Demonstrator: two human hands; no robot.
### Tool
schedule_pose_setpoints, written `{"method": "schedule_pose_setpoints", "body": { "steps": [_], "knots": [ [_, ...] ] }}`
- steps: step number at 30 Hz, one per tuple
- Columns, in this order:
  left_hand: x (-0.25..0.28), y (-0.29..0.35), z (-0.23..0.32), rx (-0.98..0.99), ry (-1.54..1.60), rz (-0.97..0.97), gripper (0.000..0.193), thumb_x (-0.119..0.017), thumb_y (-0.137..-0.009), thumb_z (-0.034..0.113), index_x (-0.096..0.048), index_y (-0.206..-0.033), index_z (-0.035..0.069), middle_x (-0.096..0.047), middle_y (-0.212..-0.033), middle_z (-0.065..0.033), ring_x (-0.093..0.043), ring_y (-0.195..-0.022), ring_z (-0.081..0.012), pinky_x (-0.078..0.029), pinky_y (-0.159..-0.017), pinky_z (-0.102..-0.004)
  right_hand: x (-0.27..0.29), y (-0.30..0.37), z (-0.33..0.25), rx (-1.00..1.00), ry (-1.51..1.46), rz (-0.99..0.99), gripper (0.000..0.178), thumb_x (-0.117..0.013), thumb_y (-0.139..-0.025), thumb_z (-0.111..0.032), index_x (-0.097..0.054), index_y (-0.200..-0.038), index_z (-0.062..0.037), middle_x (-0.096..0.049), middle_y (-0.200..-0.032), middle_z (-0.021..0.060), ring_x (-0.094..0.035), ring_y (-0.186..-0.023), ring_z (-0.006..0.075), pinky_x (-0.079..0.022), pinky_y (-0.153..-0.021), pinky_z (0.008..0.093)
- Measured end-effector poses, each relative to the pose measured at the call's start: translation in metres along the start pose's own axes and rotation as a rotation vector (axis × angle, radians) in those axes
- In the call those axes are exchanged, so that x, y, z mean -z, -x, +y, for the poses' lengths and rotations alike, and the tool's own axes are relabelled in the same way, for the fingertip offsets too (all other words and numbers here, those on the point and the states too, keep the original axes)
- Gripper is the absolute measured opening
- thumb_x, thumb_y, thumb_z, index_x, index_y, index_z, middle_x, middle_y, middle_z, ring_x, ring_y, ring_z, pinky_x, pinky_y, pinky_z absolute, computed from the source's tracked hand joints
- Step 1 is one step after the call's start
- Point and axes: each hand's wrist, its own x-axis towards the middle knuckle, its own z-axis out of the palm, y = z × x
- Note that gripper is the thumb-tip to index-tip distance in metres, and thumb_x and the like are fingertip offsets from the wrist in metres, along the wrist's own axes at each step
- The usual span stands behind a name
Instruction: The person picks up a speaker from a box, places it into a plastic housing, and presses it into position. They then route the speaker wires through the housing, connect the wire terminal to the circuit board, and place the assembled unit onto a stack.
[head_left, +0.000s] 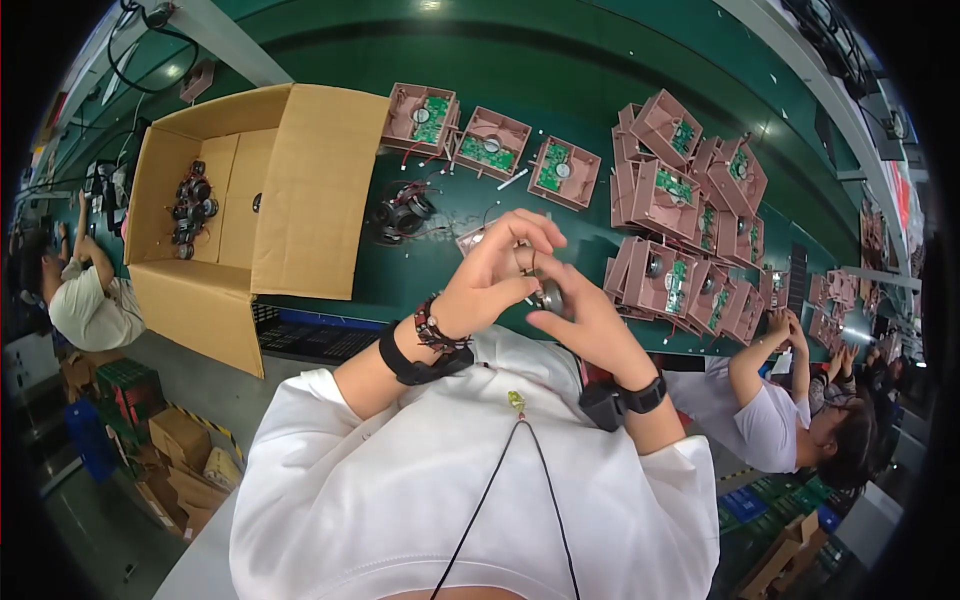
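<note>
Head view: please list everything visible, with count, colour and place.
Speaker: one, dark and silvery, between both hands.
Speakers: a pile, black, inside the box.
Loose speakers: a few, black, on the belt by the box.
Box: one, brown cardboard, open, left.
Housings: many, pinkish with green boards, on the belt, mostly right.
Belt: one, green.
Co-workers: several, white shirts, left and right edges.
Left hand: one, on the speaker.
Right hand: one, under it.
</note>
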Motion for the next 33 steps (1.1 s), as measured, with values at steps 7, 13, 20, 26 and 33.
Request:
{"method": "schedule_pose_setpoints", "body": {
  "steps": [7,13,20,26,33],
  "knots": [
    [0.038,-0.005,0.007,-0.321,-0.942,0.247,0.028,-0.040,-0.072,-0.008,-0.049,-0.096,0.003,-0.047,-0.102,-0.0106,-0.055,-0.094,-0.0227,-0.044,-0.075,-0.0304,0.041,0.080,0.023,-0.046,-0.809,0.179,0.042,-0.061,-0.083,-0.023,-0.041,-0.116,-0.0066,-0.044,-0.101,0.0055,-0.048,-0.062,0.0126,-0.042,-0.057,0.0226],
    [0.090,0.020,-0.079,0.056,-1.471,0.172,0.021,-0.052,-0.074,0.002,-0.055,-0.094,0.006,-0.053,-0.097,-0.0071,-0.055,-0.090,-0.0243,-0.045,-0.076,-0.0344,0.040,0.082,0.018,-0.018,-1.244,0.437,0.053,-0.061,-0.082,-0.014,-0.033,-0.126,-0.0059,-0.047,-0.104,0.0076,-0.052,-0.077,0.0147,-0.045,-0.060,0.0212],
    [0.121,0.002,-0.114,0.167,-1.510,-0.072,0.022,-0.054,-0.076,0.012,-0.059,-0.098,0.012,-0.056,-0.093,-0.0082,-0.056,-0.089,-0.0269,-0.048,-0.074,-0.0376,0.045,0.080,0.006,-0.148,-0.941,0.301,0.055,-0.057,-0.083,-0.011,-0.030,-0.130,-0.0042,-0.047,-0.109,0.0096,-0.056,-0.086,0.0196,-0.049,-0.067,0.0236],
    [0.119,0.031,-0.105,0.408,-1.515,-0.017,0.019,-0.056,-0.077,0.015,-0.061,-0.095,0.014,-0.057,-0.094,-0.0090,-0.057,-0.086,-0.0291,-0.048,-0.074,-0.0382,0.039,0.064,0.003,0.051,-0.634,0.336,0.052,-0.053,-0.085,-0.011,-0.030,-0.131,-0.0028,-0.047,-0.111,0.0099,-0.056,-0.090,0.0206,-0.048,-0.077,0.0283],
    [0.090,0.078,-0.107,0.175,-1.298,0.223,0.015,-0.060,-0.078,0.013,-0.060,-0.091,0.007,-0.056,-0.093,-0.0130,-0.059,-0.075,-0.0312,-0.048,-0.063,-0.0367,-0.010,-0.008,0.052,-0.012,-0.705,0.159,0.045,-0.053,-0.086,-0.012,-0.034,-0.125,-0.0013,-0.047,-0.111,0.0104,-0.057,-0.094,0.0221,-0.044,-0.084,0.0317]
  ]
}}
